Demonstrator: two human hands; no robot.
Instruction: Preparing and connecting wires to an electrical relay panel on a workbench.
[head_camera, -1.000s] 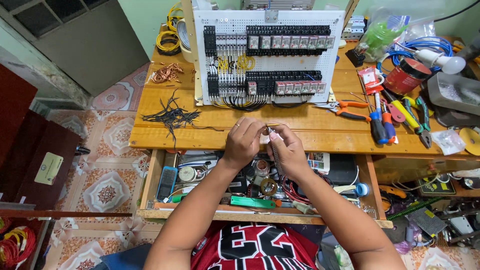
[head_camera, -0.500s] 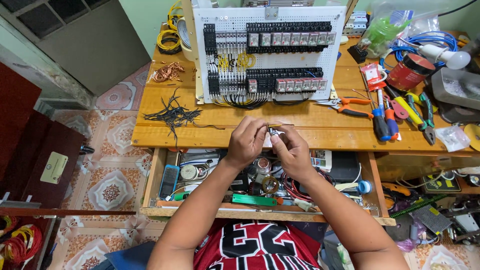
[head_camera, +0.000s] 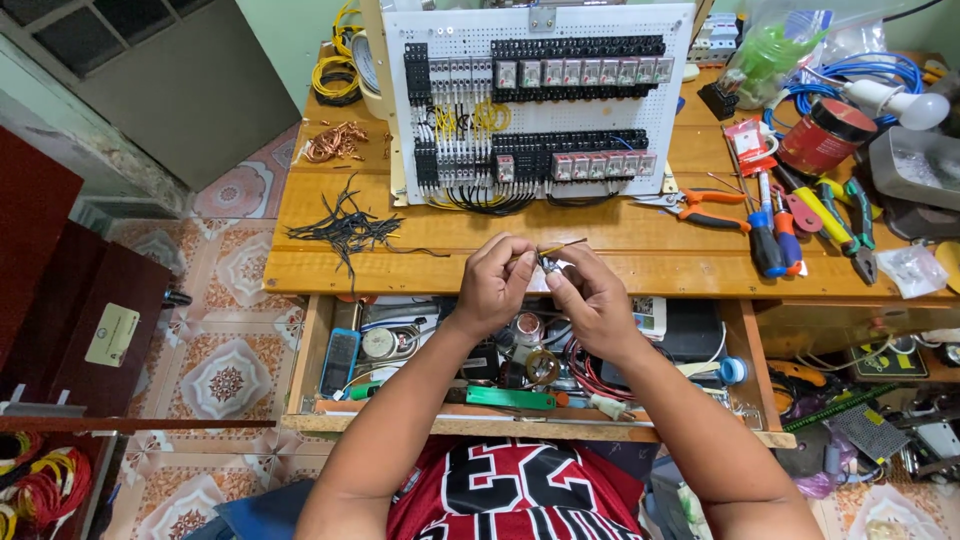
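My left hand (head_camera: 495, 282) and my right hand (head_camera: 588, 296) meet over the front edge of the wooden workbench (head_camera: 610, 245). Together they pinch a small grey part (head_camera: 549, 264) with a thin yellowish wire (head_camera: 562, 245) sticking out to the upper right. The left fingers hold the wire end, the right fingers grip the part. Behind the hands lies a white perforated panel (head_camera: 535, 100) with rows of black and clear relays and terminal blocks, with yellow and black wiring.
Black wire offcuts (head_camera: 345, 228) and copper scraps (head_camera: 333, 141) lie left on the bench. Orange-handled pliers (head_camera: 700, 205), screwdrivers (head_camera: 775, 232), a red can (head_camera: 827, 135) and a white bulb (head_camera: 905, 102) sit right. An open drawer (head_camera: 520, 370) full of tools is below the hands.
Both hands have stayed together at the bench's front edge; the fingers have shifted slightly on the small part and the wire now points up to the right.
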